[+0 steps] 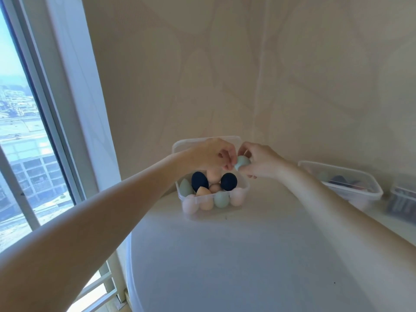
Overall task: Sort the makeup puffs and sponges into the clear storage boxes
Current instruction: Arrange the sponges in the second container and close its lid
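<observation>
— Above the clear storage box [244, 189] against the wall, what are you holding?

— I pinch a pale green beauty sponge [243, 162] in my right hand [258, 162]. My left hand [210, 155] curls its fingertips right beside it, touching or nearly touching; I cannot tell whether it grips the sponge too.

— How full is the box?

— Well along, I judge. Two navy sponges [200, 181], some peach and pink ones and two more green ones [221, 199] already stand in it, packed close. This green one still has to go down among them.

— And beyond that box?

— To its right sits a second clear box [351, 176] with dark and reddish pieces inside, too blurred to name. I see nothing loose on the white table [225, 266], so little seems left.
</observation>
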`<state>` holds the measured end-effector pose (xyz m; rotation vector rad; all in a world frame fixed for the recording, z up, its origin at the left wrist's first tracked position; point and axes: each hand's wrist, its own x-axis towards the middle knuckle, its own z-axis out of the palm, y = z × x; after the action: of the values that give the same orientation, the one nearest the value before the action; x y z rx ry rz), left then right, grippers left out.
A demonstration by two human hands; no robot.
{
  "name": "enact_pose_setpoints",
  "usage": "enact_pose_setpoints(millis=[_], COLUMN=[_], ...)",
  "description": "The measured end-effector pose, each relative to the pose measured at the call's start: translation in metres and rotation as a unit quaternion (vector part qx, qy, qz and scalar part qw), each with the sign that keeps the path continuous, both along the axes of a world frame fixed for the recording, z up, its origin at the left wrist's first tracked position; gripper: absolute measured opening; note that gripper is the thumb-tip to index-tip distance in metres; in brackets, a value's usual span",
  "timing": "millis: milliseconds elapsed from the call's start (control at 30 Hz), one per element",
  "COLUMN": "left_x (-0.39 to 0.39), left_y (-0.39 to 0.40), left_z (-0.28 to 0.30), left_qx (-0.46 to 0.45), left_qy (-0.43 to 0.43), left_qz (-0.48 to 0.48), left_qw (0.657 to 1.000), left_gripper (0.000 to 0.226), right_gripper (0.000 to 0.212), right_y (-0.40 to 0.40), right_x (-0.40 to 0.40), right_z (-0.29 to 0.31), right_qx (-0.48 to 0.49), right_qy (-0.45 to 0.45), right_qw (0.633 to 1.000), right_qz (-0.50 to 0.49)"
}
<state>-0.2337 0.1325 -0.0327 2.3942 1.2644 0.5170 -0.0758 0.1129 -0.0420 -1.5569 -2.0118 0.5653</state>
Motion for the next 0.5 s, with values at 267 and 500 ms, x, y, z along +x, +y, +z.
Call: enact_pose_setpoints(millis=[267, 500], left_x=[-0.018, -0.014], left_y=[0.012, 0.025], left_z=[-0.02, -0.029], left_qx=[0.047, 0.006], left_qy=[0.239, 0.169], left_qz=[0.047, 0.104], left_qw=[0.969, 0.98], left_gripper=[0.047, 0.031], right_gripper=[0.012, 0.022], right_y=[0.006, 0.021], right_x=[-0.003, -0.027], right_z=[-0.009, -0.021], right_qx=[-0.041, 0.025], right_qy=[0.067, -0.217], right_qw=[0.997, 0.976], right_qz=[-0.012, -0.007])
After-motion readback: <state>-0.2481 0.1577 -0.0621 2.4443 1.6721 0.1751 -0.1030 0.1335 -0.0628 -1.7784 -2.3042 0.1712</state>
